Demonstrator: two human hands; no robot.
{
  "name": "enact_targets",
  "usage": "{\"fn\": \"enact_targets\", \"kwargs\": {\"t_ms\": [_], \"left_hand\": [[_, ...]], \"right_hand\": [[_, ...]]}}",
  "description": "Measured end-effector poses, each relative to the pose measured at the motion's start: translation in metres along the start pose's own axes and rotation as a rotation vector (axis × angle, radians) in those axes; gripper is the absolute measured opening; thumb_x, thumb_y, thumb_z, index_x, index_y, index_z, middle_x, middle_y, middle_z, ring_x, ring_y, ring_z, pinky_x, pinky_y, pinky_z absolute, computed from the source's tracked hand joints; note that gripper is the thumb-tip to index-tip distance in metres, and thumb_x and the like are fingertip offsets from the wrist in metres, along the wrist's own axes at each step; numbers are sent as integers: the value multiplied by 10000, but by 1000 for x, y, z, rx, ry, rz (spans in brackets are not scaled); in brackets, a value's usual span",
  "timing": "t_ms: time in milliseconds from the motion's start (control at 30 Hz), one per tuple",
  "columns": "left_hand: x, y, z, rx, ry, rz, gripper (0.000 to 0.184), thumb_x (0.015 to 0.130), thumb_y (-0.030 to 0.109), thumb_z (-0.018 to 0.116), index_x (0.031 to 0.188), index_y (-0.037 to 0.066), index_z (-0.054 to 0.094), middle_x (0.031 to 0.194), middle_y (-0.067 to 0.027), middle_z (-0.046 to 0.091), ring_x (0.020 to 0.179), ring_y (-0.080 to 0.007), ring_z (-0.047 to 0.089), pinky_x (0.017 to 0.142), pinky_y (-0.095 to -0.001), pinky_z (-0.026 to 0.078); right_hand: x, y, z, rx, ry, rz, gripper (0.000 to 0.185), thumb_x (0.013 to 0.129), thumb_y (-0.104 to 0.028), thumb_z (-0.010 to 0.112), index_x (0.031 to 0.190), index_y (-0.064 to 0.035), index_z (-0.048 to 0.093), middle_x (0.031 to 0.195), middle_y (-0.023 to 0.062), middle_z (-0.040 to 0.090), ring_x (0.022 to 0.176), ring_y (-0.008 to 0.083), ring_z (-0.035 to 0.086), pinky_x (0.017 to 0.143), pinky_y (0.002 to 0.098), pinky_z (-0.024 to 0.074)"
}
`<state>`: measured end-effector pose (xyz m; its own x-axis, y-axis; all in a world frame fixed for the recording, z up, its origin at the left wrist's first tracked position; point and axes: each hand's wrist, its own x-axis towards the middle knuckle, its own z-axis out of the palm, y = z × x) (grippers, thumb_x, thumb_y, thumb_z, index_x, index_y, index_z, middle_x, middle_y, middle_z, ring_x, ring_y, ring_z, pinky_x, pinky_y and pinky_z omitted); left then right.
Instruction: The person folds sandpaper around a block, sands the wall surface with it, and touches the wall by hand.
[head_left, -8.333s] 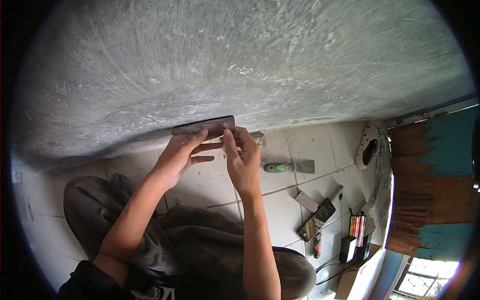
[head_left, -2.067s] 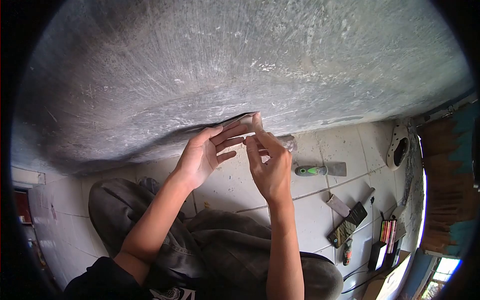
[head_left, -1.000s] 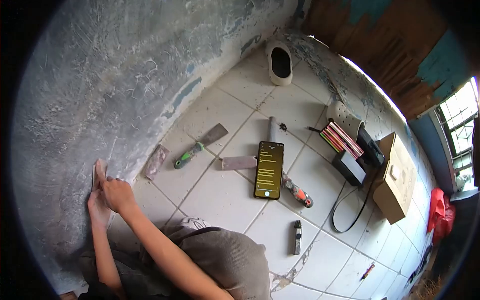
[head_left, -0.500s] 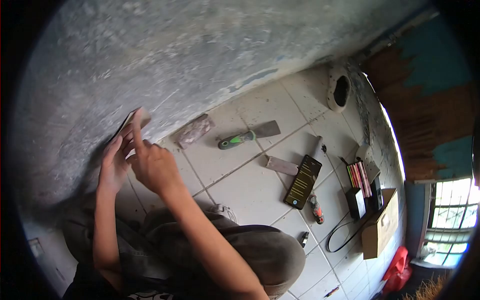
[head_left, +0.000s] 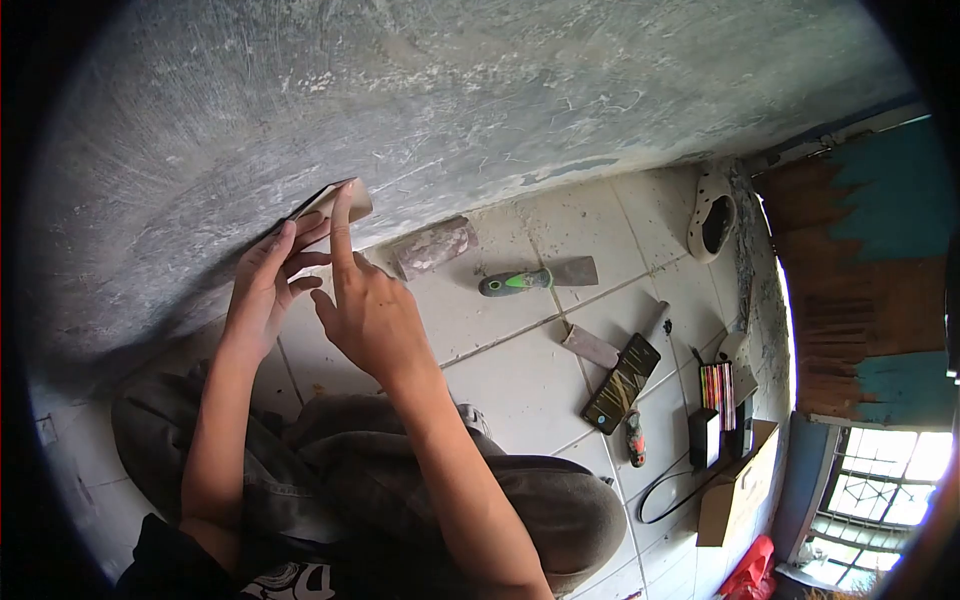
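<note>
A folded piece of sandpaper (head_left: 361,203), beige on its back and dark at the edge, lies against the rough grey wall (head_left: 420,130). My left hand (head_left: 258,290) is closed on its lower left end, with the thumb in front of the fingers. From the other side my right hand (head_left: 378,315) touches the paper with its index finger stretched out along it. The right thumb stands apart, and the other fingers of that hand are bent. Part of the sandpaper is hidden behind my fingers.
On the tiled floor (head_left: 480,385) lie a mottled block (head_left: 437,248), a green-and-grey scraper (head_left: 515,283), a phone (head_left: 622,385), a red-and-black handle (head_left: 636,440) and a cardboard box (head_left: 738,490). A clog (head_left: 712,222) is near the wall's far end.
The view has shifted, so hands and floor objects sit elsewhere in the picture. My right thumb has spread away from the left hand; the index finger remains on the sandpaper.
</note>
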<state>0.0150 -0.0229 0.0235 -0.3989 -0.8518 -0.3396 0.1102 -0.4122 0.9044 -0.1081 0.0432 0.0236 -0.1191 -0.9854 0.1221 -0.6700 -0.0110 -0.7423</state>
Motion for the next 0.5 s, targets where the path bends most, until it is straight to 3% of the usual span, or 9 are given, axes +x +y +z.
{"fn": "enact_targets", "kwargs": {"t_ms": [333, 433, 500], "left_hand": [[5, -11, -2, -13, -26, -27, 479, 894, 418, 477, 1223, 70, 485, 1157, -19, 544, 956, -97, 519, 737, -256, 401], [4, -9, 7, -341, -7, -85, 439, 890, 338, 477, 1230, 60, 473, 1125, -9, 573, 862, -95, 562, 713, -229, 427], [5, -12, 4, -377, -22, -112, 454, 886, 355, 482, 1240, 70, 467, 1153, -1, 550, 915, -94, 534, 747, -241, 419]], "right_hand": [[0, 1, -1, 50, 8, 5, 942, 707, -67, 606, 1399, -45, -32, 792, 237, 620, 725, 414, 597, 635, 442, 486], [-1, 3, 0, 20, 4, 18, 942, 717, -73, 602, 1408, -88, -38, 786, 245, 618, 723, 409, 602, 630, 438, 493], [0, 3, 1, 5, -14, 43, 936, 723, -79, 597, 1411, -103, -38, 786, 241, 618, 725, 400, 609, 620, 428, 499]]}}
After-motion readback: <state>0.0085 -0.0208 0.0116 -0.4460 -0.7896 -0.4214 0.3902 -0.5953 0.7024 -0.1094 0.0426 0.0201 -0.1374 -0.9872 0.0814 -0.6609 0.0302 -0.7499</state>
